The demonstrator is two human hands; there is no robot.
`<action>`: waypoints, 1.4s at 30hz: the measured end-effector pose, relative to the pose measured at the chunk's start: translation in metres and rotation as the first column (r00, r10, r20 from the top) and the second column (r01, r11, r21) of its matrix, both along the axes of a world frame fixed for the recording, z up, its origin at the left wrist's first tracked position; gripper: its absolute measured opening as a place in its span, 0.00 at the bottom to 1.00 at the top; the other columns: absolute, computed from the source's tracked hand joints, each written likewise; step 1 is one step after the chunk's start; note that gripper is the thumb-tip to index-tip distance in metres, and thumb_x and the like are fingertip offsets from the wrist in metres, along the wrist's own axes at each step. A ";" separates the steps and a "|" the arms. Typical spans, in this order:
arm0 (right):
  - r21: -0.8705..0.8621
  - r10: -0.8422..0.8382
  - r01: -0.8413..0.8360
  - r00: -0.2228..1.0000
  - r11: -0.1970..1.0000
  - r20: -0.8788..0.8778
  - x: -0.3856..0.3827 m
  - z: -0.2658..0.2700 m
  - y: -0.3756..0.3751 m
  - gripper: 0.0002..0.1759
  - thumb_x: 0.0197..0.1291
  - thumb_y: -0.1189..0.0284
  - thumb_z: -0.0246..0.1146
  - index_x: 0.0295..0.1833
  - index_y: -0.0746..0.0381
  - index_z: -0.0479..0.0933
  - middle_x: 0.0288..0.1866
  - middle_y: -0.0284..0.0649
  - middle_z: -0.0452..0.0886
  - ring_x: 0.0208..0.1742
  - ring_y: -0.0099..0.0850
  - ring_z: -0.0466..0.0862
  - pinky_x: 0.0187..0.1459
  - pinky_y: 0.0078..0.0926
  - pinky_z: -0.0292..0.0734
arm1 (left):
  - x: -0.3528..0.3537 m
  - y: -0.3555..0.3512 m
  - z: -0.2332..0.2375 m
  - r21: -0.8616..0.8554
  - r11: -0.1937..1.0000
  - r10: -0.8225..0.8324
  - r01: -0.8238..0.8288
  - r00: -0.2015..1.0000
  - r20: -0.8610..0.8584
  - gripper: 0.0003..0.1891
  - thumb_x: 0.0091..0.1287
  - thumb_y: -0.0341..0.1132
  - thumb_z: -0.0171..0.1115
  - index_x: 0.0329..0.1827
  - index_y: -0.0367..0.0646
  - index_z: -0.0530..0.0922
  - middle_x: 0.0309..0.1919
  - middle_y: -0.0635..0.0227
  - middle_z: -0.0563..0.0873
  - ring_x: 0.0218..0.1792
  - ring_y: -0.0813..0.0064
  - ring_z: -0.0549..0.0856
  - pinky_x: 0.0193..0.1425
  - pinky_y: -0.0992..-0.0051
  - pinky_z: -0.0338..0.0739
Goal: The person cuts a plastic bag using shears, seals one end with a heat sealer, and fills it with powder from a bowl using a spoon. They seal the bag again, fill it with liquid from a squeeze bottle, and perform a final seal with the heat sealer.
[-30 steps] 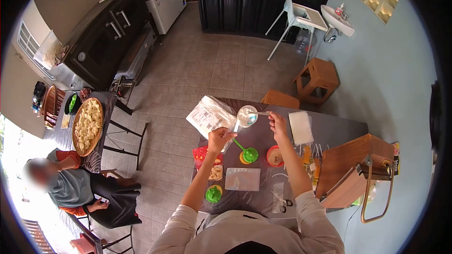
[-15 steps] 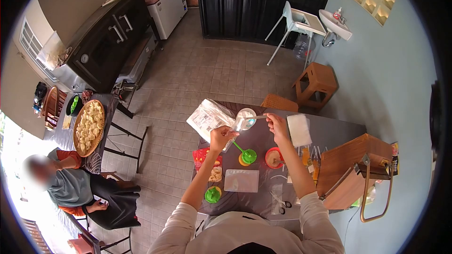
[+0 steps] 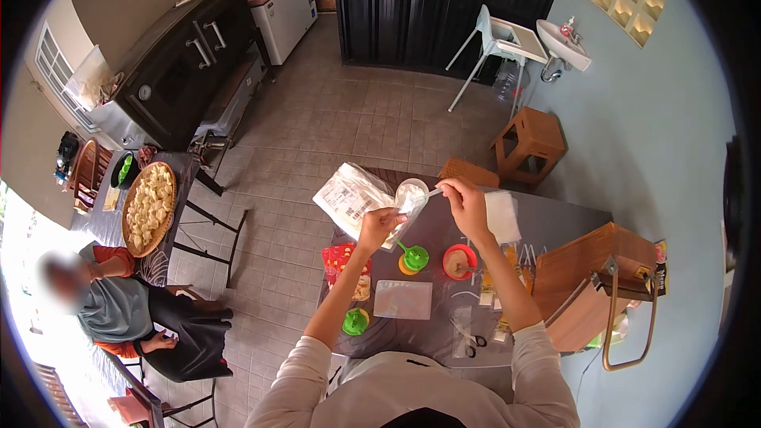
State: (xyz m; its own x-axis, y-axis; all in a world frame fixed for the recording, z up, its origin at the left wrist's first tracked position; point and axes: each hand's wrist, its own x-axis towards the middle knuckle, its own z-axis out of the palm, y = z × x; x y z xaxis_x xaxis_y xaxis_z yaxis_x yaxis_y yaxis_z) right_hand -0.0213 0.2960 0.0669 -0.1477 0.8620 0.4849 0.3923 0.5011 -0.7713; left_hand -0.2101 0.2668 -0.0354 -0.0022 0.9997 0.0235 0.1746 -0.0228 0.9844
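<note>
My left hand (image 3: 380,227) is closed, pinching a small clear plastic bag (image 3: 411,208) above the far part of the table. A spoon (image 3: 434,192) is held by its handle in my right hand (image 3: 466,208); its low end points down and left at the bag's mouth. Just behind the bag is a round white tub (image 3: 411,186), partly covered by it. Left of the tub lies a large plastic pack (image 3: 345,196) with a printed label. Nearer me stand a green-lidded container (image 3: 414,258) and a red bowl (image 3: 460,252) with tan contents.
A flat clear bag (image 3: 403,301), scissors (image 3: 476,342) and another green-topped container (image 3: 355,322) lie close to me. A wooden cabinet (image 3: 583,269) stands on the right. At the left, a person (image 3: 119,301) sits beside a woven tray (image 3: 171,222) of pale pieces.
The spoon has gone from nearly level to tilted down toward the bag's mouth. My left hand has shifted slightly right, my right hand slightly down.
</note>
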 end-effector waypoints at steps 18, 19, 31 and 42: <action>0.548 -0.192 -0.214 0.784 0.808 0.590 -0.001 0.081 -0.032 0.02 0.46 0.74 0.60 0.28 0.54 0.75 0.24 0.26 0.75 0.30 0.27 0.71 0.35 0.26 0.57 | 0.026 -0.007 0.025 0.179 0.980 -0.135 0.083 0.943 0.303 0.17 0.67 0.40 0.49 0.40 0.32 0.78 0.30 0.69 0.82 0.35 0.83 0.76 0.42 0.82 0.69; 0.506 -0.159 -0.184 0.813 0.843 0.560 0.000 0.080 -0.031 0.01 0.47 0.74 0.60 0.29 0.56 0.76 0.24 0.27 0.75 0.28 0.26 0.72 0.34 0.25 0.59 | 0.026 -0.008 0.026 0.168 0.983 -0.126 0.077 0.945 0.302 0.17 0.67 0.40 0.50 0.40 0.32 0.78 0.31 0.69 0.82 0.35 0.83 0.77 0.42 0.82 0.70; -0.012 -0.337 0.343 0.928 0.939 0.157 0.017 -0.107 0.057 0.12 0.56 0.64 0.57 0.35 0.60 0.79 0.20 0.39 0.79 0.24 0.33 0.80 0.28 0.28 0.71 | -0.008 -0.017 -0.007 -0.010 0.981 0.180 -0.193 0.891 0.418 0.16 0.66 0.42 0.53 0.37 0.35 0.79 0.25 0.77 0.78 0.27 0.89 0.70 0.32 0.86 0.64; -0.085 -0.055 0.083 0.955 0.993 0.292 -0.032 -0.086 0.014 0.17 0.55 0.62 0.58 0.49 0.56 0.74 0.44 0.45 0.76 0.46 0.39 0.75 0.48 0.35 0.67 | -0.030 -0.013 0.015 0.072 0.994 0.027 -0.079 0.836 0.548 0.14 0.65 0.38 0.54 0.43 0.36 0.79 0.41 0.71 0.78 0.40 0.84 0.74 0.45 0.84 0.66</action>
